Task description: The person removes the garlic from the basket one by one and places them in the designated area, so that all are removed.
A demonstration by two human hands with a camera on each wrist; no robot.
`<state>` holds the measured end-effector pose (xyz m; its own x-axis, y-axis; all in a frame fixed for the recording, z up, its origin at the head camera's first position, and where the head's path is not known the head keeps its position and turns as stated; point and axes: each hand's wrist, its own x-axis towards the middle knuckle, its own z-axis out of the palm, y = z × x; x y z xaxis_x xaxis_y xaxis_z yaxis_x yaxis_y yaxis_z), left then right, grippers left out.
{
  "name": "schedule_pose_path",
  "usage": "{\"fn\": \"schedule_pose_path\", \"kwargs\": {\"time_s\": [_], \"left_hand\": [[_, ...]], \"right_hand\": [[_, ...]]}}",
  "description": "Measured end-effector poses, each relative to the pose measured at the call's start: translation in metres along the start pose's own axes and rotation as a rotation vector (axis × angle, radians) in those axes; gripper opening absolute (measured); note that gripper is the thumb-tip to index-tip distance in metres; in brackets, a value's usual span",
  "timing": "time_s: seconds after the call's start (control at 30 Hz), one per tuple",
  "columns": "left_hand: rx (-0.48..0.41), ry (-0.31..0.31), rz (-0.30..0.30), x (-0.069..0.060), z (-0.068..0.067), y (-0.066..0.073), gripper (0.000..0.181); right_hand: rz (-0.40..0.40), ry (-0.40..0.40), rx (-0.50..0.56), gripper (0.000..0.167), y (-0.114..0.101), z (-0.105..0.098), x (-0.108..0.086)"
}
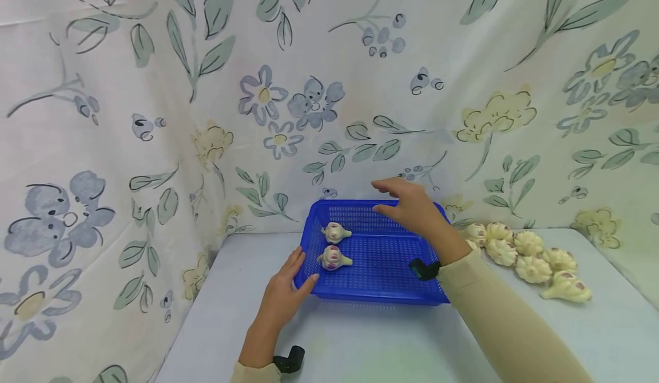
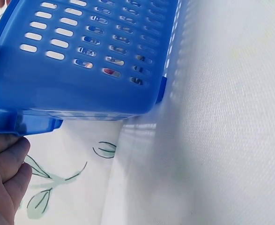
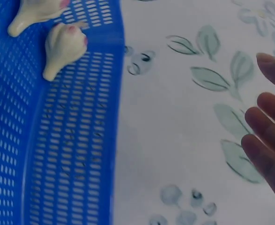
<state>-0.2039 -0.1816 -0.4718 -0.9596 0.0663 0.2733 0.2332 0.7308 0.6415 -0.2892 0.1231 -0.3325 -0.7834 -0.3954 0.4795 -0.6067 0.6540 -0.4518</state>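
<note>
A blue plastic basket [image 1: 381,299] with slotted walls stands on the table. Inside its left part lie two garlic bulbs, the farther bulb [image 1: 334,232] and the nearer bulb [image 1: 333,258], stems pointing right. My left hand [image 1: 282,291] holds the basket's left front corner, thumb at the rim; in the left wrist view its fingers [image 2: 8,161] lie under the protruding handle. My right hand [image 1: 409,204] is raised above the basket's far right part, thumb and fingers apart, holding nothing. In the right wrist view, the right hand [image 3: 273,126] shows its spread fingers away from the basket.
Right of the basket, several more garlic bulbs [image 1: 532,268] lie in a group on the white table [image 1: 247,268]. A floral cloth [image 1: 360,160] hangs behind and along the left side. A dark wrist device [image 1: 424,269] is worn on the right wrist.
</note>
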Motion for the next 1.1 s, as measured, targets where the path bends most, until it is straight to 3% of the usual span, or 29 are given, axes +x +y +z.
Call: {"fn": "schedule_pose_path", "kwargs": {"time_s": [0.3,0.43,0.6,0.77,0.97,1.1], "left_hand": [[0.001,-0.006,-0.006,0.001,-0.001,0.0,0.072],[-0.004,0.003,0.009,0.002,-0.001,0.0,0.071],[0.003,-0.004,0.015,0.0,-0.001,-0.001,0.074],[0.011,-0.01,0.001,-0.003,-0.002,0.001,0.073],[0.014,0.002,0.022,-0.002,0.0,0.001,0.071],[0.0,0.009,0.043,0.0,0.0,0.0,0.073]], "right_hand": [[0.115,-0.179,0.124,0.054,0.007,0.055,0.034],[0.191,-0.223,0.193,0.056,0.017,0.079,0.044],[0.312,-0.241,0.272,0.056,0.03,0.112,0.048],[0.386,-0.305,0.286,0.055,0.034,0.14,0.044],[0.347,-0.376,0.256,0.046,0.024,0.155,0.047],[0.274,-0.462,0.142,0.046,0.018,0.162,0.053]]}}
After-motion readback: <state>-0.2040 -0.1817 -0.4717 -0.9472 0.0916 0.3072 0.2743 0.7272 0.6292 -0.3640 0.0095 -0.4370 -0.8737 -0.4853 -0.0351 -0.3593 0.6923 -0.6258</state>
